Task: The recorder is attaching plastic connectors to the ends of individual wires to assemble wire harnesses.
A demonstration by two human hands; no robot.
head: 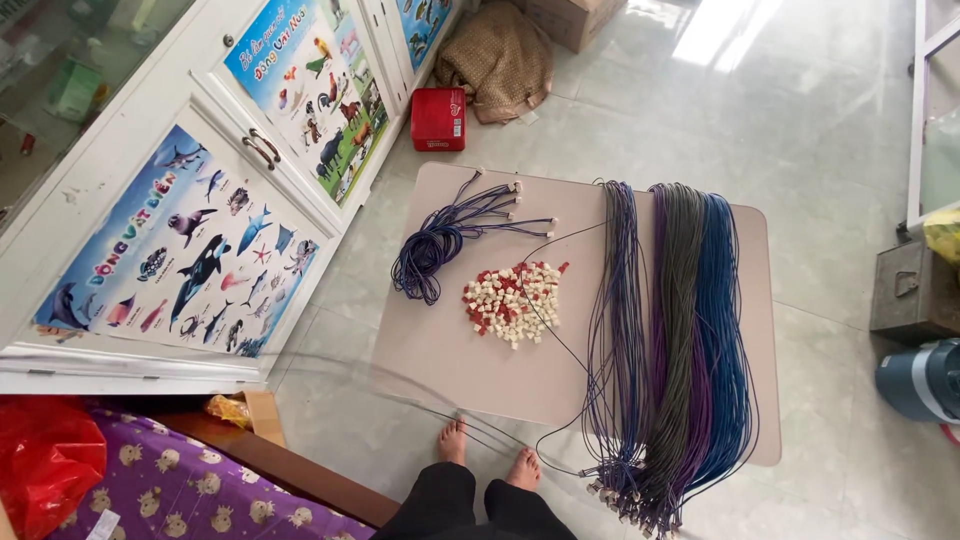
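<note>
Neither of my hands is in view. Below the camera I see my legs in black trousers and my bare feet (488, 455) on the tiled floor. In front of them stands a low beige table (440, 345). On it lies a pile of small white and red plastic connectors (512, 300). A coiled bunch of dark blue wires (440, 245) with white connectors on the ends lies at the table's far left. A long thick bundle of purple, grey and blue wires (672, 340) runs along the right side and hangs over the near edge.
A white cabinet (200, 190) with animal posters stands at left. A red tin (438, 118) and a woven bag (497, 58) lie on the floor beyond the table. A grey metal box (912, 292) and a dark jug (925, 380) sit at right. A purple-covered bed (180, 485) is at lower left.
</note>
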